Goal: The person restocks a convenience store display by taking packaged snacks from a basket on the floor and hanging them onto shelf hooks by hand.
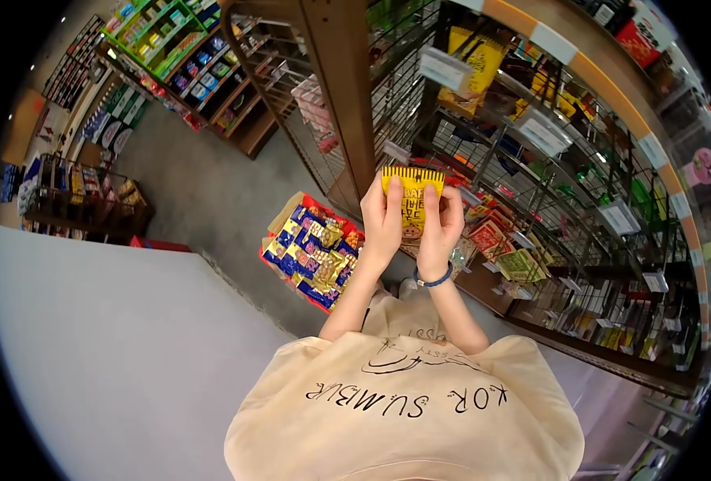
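Note:
A small yellow snack packet [412, 210] with black lettering and a striped top edge is held up in front of my chest. My left hand [382, 218] grips its left side, with the thumb lying on the front. On the other side, my right hand [440, 228] pinches the packet in the same way, a dark blue band around that wrist. The fingers behind the packet are hidden. Beyond my hands, a larger yellow packet [469, 74] hangs from the wire rack [483, 152].
An open red-edged carton [281, 215] of blue and gold snack packets stands on the floor to the left. Red and green packets [506, 244] hang low on the right rack. A brown post [343, 96] rises ahead. Further shelves [187, 64] stand far left, beside a pale wall [115, 337].

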{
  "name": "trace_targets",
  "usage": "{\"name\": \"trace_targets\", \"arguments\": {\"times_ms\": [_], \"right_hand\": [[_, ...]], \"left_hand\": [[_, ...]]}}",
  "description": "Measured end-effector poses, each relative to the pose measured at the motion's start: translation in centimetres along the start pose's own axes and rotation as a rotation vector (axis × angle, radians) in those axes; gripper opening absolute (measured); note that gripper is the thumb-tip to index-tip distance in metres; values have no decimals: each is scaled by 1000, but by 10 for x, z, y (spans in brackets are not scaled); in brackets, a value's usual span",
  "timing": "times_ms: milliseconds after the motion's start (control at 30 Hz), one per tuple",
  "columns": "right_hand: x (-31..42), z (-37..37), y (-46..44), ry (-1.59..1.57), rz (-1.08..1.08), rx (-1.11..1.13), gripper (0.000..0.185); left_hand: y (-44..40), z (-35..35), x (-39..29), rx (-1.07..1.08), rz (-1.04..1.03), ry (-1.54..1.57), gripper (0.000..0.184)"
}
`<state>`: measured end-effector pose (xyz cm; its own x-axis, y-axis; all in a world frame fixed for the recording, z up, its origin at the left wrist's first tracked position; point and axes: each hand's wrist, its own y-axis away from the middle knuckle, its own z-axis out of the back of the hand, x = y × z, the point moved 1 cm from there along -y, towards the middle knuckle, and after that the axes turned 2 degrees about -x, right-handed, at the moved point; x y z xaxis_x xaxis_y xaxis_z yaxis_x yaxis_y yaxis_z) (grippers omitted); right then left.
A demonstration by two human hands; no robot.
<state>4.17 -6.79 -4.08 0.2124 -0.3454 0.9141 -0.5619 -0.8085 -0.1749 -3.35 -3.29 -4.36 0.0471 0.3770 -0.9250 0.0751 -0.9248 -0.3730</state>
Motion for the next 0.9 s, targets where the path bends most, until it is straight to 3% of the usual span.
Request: {"name": "trace_targets", "arguments": {"times_ms": [267,367,600,900], "right_hand": [[41,3,-41,66,177,30,14],[47,9,-61,247,251,108,17],[66,5,-96,400,326,246,19],[72,-10,-116,523,396,245,24]], "left_hand": [[-34,-35,-29,38,-70,96,23],[-45,-43,-30,89,39,331,21],[-73,-51,-30,96,-1,292,23],[-101,-58,-28,127,16,430,24]]}}
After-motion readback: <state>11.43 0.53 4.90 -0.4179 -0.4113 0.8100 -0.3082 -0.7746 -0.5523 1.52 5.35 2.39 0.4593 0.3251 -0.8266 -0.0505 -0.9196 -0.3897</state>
